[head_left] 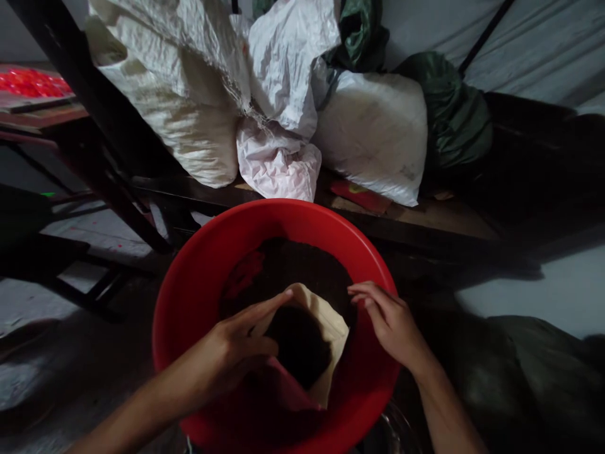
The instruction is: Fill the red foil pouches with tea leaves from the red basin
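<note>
A large red basin (pixel 189 271) holds a layer of dark material (pixel 302 268) on its bottom. Inside it is an open paper bag (pixel 335 328), cream within and reddish outside, with dark contents showing through its mouth. My left hand (pixel 246 334) grips the bag's left edge, index finger stretched along the rim and thumb bent. At the basin's right side, my right hand (pixel 382 315) is apart from the bag, fingers loosely extended and nothing visible in them.
Behind the basin, white sacks (pixel 373 126) and a dark green sack (pixel 454 113) rest on a wooden bench (pixel 425 217). Red items (pixel 33 82) lie on a table at the far left. A dark stool (pixel 57 258) stands below.
</note>
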Demonstrator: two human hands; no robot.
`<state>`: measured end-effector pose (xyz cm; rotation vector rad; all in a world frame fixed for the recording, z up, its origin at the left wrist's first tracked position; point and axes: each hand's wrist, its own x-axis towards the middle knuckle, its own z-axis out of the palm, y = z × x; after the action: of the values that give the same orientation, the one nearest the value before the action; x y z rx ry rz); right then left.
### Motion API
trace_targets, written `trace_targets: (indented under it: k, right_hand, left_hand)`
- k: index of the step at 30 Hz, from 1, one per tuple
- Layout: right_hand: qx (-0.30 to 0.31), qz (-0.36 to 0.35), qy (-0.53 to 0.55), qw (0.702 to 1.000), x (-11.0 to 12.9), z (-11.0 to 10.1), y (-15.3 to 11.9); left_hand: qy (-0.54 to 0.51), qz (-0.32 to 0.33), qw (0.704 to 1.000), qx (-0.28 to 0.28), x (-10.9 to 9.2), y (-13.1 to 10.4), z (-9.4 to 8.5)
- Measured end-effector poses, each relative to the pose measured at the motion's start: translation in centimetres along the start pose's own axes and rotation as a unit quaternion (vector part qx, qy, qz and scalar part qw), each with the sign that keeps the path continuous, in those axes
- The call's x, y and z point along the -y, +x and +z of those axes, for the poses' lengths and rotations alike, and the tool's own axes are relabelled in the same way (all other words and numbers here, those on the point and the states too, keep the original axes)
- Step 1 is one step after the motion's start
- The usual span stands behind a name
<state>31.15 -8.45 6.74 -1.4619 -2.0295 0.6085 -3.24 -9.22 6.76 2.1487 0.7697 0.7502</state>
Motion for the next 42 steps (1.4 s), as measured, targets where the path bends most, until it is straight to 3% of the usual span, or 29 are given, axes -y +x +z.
trace_targets:
  k: [1,3,6,8,12,15,19,21,23,25,27,29,32,37,42]
  right_hand:
    - [-0.010,-0.056,0.034,0.998,1.4,-0.6,-0.7]
    - [0.032,-0.141,0.042,0.989,4.1,-1.5,-1.4]
    - [0.087,-0.192,-0.033,0.977,6.1,-1.3,-0.5]
    - [0.046,-0.227,-0.053,0.971,5.9,-0.5,0.2]
    - [-0.067,-0.284,-0.063,0.954,4.1,1.0,-0.3]
    - [-0.094,-0.272,-0.080,0.954,4.0,1.6,-1.7]
    - [-0.045,-0.207,-0.111,0.971,5.3,1.8,-2.6]
    - [-0.003,-0.232,-0.173,0.957,6.0,1.9,-2.5]
    - [0.017,-0.280,-0.241,0.929,6.3,1.9,-2.5]
    - [-0.004,-0.317,-0.289,0.903,6.1,1.9,-2.6]
    - [-0.033,-0.315,-0.309,0.897,6.0,1.8,-2.7]
    - [-0.032,-0.270,-0.307,0.912,6.3,1.8,-2.6]
    - [0.035,-0.200,-0.275,0.940,7.8,2.1,-2.0]
    - [0.102,-0.240,-0.249,0.933,9.8,3.3,-0.7]
    - [0.059,-0.245,-0.199,0.947,7.8,3.9,-1.4]
  left_hand:
    - [0.009,-0.001,1.000,-0.001,-0.1,0.0,0.1]
    - [0.042,0.010,0.999,0.000,-0.4,0.2,-0.2]
    - [0.098,0.034,0.995,0.009,-0.9,0.4,-1.0]
    - [0.111,0.027,0.993,-0.010,-0.9,0.2,-1.5]
    - [0.096,0.007,0.988,-0.123,-0.2,-0.5,-1.4]
    - [0.129,0.035,0.977,-0.164,0.5,-1.3,-0.7]
    - [0.203,0.025,0.965,-0.167,1.3,-2.6,-0.9]
    - [0.245,0.029,0.959,-0.135,1.5,-3.5,-1.3]
    - [0.295,0.075,0.946,-0.111,1.6,-4.5,-1.7]
    - [0.329,0.140,0.928,-0.105,1.7,-5.3,-1.9]
    - [0.335,0.167,0.919,-0.122,1.6,-5.6,-1.9]
    - [0.337,0.166,0.917,-0.135,1.0,-5.2,-1.5]
    - [0.331,0.155,0.920,-0.138,-0.5,-3.5,-0.6]
    - [0.322,0.142,0.931,-0.095,-2.6,-0.2,0.2]
    - [0.339,0.148,0.928,-0.043,-3.0,0.1,-0.4]
